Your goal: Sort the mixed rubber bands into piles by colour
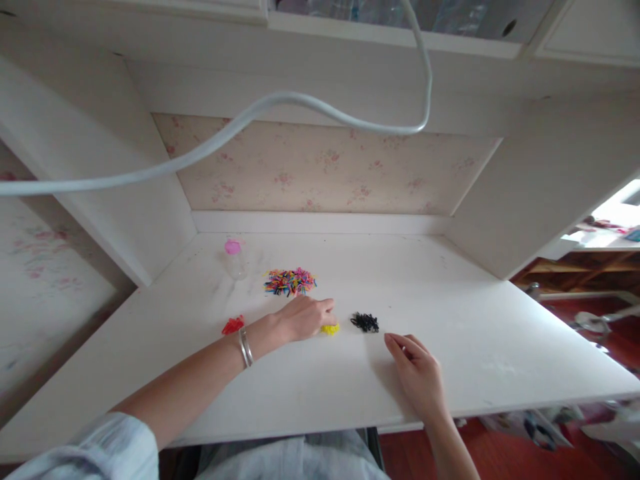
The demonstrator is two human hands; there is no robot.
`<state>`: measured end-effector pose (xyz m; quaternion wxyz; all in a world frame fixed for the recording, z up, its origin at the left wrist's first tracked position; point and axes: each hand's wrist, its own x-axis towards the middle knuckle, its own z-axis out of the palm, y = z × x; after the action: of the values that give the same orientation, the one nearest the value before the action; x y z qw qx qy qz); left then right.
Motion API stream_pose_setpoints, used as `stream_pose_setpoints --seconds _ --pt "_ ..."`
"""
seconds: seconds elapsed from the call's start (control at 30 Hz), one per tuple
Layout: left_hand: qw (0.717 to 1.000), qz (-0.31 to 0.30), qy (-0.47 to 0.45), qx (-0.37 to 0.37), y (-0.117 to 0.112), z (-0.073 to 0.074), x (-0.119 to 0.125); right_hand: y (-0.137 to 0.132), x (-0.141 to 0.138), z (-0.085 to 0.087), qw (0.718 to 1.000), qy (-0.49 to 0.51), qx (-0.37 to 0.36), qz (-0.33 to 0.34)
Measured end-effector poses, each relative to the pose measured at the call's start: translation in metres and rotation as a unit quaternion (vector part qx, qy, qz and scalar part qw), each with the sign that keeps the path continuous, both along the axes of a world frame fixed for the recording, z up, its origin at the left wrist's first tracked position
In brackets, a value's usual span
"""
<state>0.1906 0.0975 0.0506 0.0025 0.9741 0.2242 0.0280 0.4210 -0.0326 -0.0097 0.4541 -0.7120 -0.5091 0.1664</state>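
My left hand [307, 317] reaches across the white tabletop with its fingers bent down at a small yellow pile [330, 329], partly covering it. Its fingers are closed, and whatever they hold is hidden. To the right of a black pile [365, 323], my right hand [417, 367] is held with thumb and fingertips pinched together; anything between them is too small to make out. Beyond the left hand lies a larger mixed-colour heap [290, 282] of tiny thin pieces that look like rubber bands. A red pile [233, 325] sits beside my left forearm.
A clear jar with a pink lid [233, 247] stands at the back left of the table [320, 393]. A white cable [280, 100] hangs across the upper view. White panels [530, 173] enclose the table's sides, with cabinets overhead.
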Motion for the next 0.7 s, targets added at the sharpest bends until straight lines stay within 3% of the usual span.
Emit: stream_pose_setpoints --seconds 0.2,0.43,0.57,0.7 --pt "1.000 0.014 -0.006 0.011 -0.001 0.004 -0.009 0.000 0.000 0.002 1.000 -0.002 -0.003 -0.006" --pt "0.980 0.150 -0.130 -0.004 -0.024 0.010 -0.060 -0.001 -0.001 0.002 1.000 -0.004 -0.007 -0.002" --pt "0.951 0.212 -0.217 -0.058 -0.053 0.000 -0.101 0.002 0.002 0.000 1.000 -0.002 -0.016 0.005" --pt "0.906 0.287 -0.288 -0.116 -0.080 -0.021 -0.141 0.014 0.000 0.010 0.999 -0.016 -0.021 0.031"
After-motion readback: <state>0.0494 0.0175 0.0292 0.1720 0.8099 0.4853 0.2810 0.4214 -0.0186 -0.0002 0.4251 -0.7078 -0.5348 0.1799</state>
